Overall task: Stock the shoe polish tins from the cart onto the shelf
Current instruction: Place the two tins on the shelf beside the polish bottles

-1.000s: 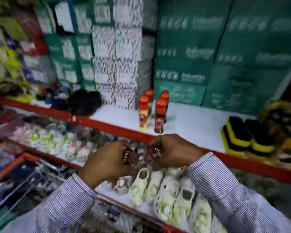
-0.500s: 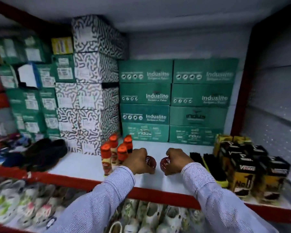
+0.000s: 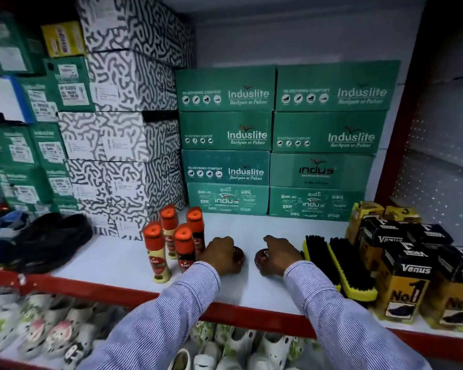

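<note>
On the white shelf (image 3: 123, 260), between the Kiwi polish bottles (image 3: 183, 249) and the shoe brushes (image 3: 340, 265), the left hand (image 3: 219, 256) and right hand (image 3: 278, 255) each gripped a dark-red shoe polish tin (image 3: 238, 255), the right hand's tin (image 3: 261, 259) just beside it.

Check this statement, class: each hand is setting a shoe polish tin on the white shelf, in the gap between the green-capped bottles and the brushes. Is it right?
Not quite. The head view shows the bottles have orange caps, not green. The rest holds: the left hand and right hand each set a tin on the white shelf, between the bottles and the brushes.
</note>
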Motion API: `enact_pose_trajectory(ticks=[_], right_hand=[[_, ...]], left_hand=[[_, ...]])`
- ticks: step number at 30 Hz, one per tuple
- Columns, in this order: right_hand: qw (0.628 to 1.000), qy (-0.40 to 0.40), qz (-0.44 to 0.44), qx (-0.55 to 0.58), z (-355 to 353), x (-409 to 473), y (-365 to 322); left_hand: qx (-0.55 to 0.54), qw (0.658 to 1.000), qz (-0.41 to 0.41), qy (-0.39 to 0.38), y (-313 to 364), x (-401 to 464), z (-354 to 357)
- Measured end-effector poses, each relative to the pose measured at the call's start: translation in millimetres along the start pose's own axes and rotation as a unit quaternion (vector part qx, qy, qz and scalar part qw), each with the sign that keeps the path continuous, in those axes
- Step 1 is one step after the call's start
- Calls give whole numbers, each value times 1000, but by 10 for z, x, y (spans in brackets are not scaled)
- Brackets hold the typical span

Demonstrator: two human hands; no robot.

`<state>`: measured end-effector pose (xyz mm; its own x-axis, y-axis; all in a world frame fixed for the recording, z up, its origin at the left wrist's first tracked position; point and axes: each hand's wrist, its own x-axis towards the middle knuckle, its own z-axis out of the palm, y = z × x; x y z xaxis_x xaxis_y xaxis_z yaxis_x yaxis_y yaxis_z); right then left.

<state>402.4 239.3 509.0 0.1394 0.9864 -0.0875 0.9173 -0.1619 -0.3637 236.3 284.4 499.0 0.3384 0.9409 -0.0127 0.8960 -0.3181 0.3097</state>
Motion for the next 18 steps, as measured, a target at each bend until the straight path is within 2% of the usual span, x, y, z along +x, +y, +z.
enact_pose_trajectory(ticks=[2, 6, 9, 11, 13, 15, 18], right_hand=[[1000, 21, -19, -3, -46, -128, -27], [991, 111, -80, 3, -36, -625, -129], [977, 156, -142, -12, 197, -1187, -235], [966, 193, -173, -22, 435, -1543, -287], [959, 210, -189, -27, 758, -1834, -318], [958, 210, -192, -23, 1109, -2037, -341], [966, 151, -206, -37, 1738, -2276, -365]], left_hand=[[25, 999, 12, 34, 12, -148, -45], [57, 988, 66, 131, 70, -805, -162], [43, 954, 167, 247, -25, -1465, -30], [54, 933, 208, 287, -152, -1850, 202], [79, 931, 216, 284, -317, -2198, 476], [89, 943, 195, 256, -523, -2494, 763], [99, 973, 118, 174, -952, -2894, 1278]])
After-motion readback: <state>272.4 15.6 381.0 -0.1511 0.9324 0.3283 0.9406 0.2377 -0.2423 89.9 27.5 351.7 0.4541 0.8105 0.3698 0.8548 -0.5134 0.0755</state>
